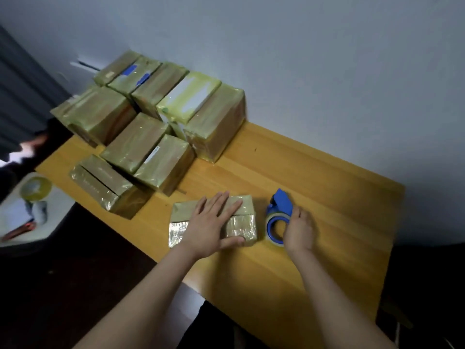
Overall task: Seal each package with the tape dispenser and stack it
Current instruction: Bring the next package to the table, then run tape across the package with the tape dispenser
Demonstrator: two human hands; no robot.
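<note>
A small brown package point(242, 229) wrapped in glossy tape lies on the wooden table point(314, 177) near its front edge. My left hand point(214, 222) rests flat on top of it, fingers spread, thumb against its near side. Just to the right stands a blue tape dispenser point(278, 217) with a roll of clear tape. My right hand point(299, 229) grips the dispenser from its right side. Several taped packages point(151, 117) are piled at the table's far left.
A grey wall runs behind the table. To the left, beyond the table's edge, a white surface point(15, 233) carries a spare tape roll point(35, 188) and small items. The floor below is dark. A person's hand point(32, 144) shows at the far left.
</note>
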